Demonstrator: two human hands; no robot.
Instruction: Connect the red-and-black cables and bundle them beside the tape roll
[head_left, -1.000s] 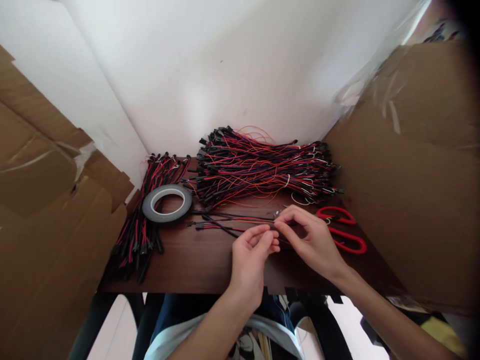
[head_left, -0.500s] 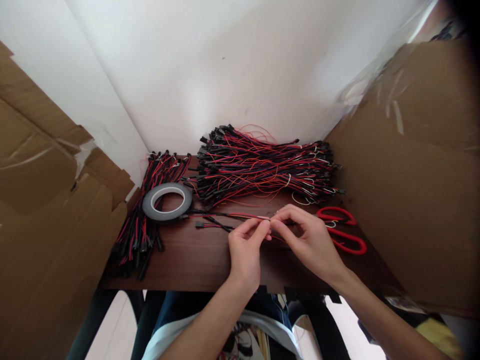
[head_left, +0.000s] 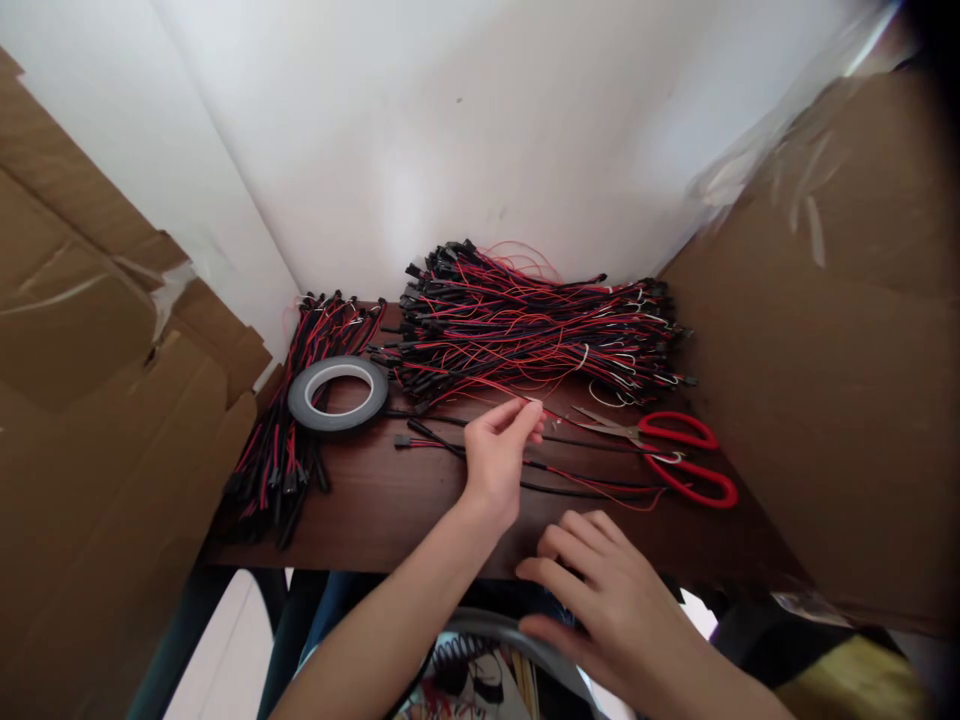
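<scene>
Currently, left hand (head_left: 495,455) pinched, apparently on a thin red wire (head_left: 561,416), above mid-table. Right hand (head_left: 592,590) apart from it, fingers loosely spread, nothing visible in it, over the table's (head_left: 390,515) near edge. Loose leads (head_left: 589,475) lie mid-table, running right to scissors (head_left: 637,432) by the right edge. Tape (head_left: 337,423) overlaps small pile (head_left: 262,465) along left edge; big pile (head_left: 525,330) at back edge. Progress: mid-table leads look unfinished; whether piles are done or waiting, can't tell.
</scene>
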